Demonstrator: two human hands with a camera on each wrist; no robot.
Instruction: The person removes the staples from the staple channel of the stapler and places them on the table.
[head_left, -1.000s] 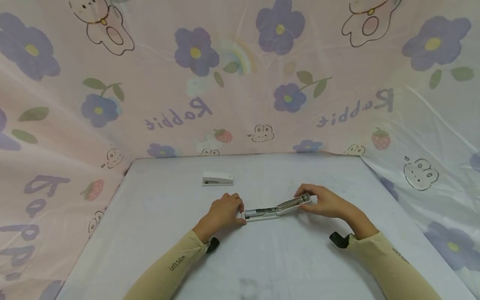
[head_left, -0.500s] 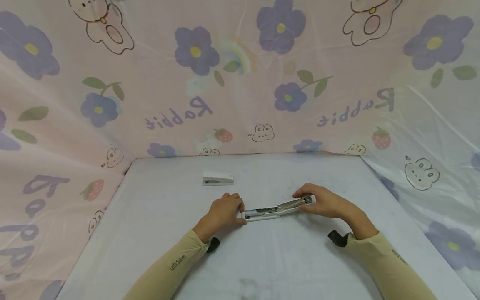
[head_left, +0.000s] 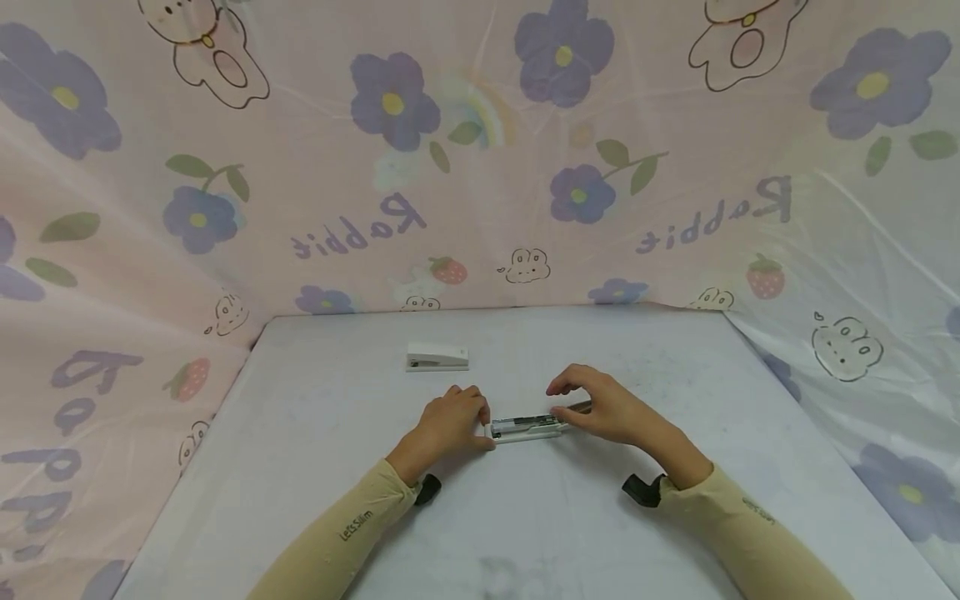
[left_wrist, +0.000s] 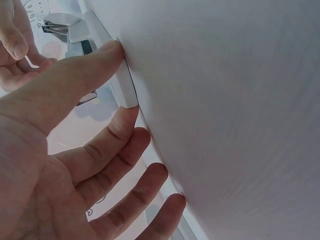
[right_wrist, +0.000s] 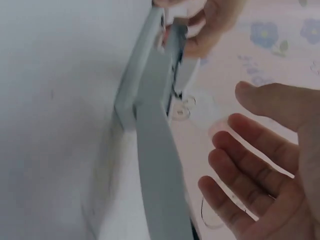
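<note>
A white stapler (head_left: pixel 525 434) lies unfolded on the table, its metal staple channel (head_left: pixel 517 423) facing up. My left hand (head_left: pixel 450 421) pinches the end of its base between thumb and forefinger, while the other fingertips rest on the table in the left wrist view. My right hand (head_left: pixel 611 408) hovers near the hinge, its fingers relaxed and apart. From the right wrist view, the raised top arm (right_wrist: pixel 160 170) stands beside that hand without contact. In the head view, the hand hides most of this arm.
Another white stapler (head_left: pixel 437 358), folded, stands farther back on the white table (head_left: pixel 337 367). A patterned curtain (head_left: pixel 480 192) hangs behind and at both sides. A black wrist mount (head_left: pixel 642 491) juts from the right sleeve.
The right hand has let go of the stapler's top arm and moved left towards the hinge. The left hand stays on the base.
</note>
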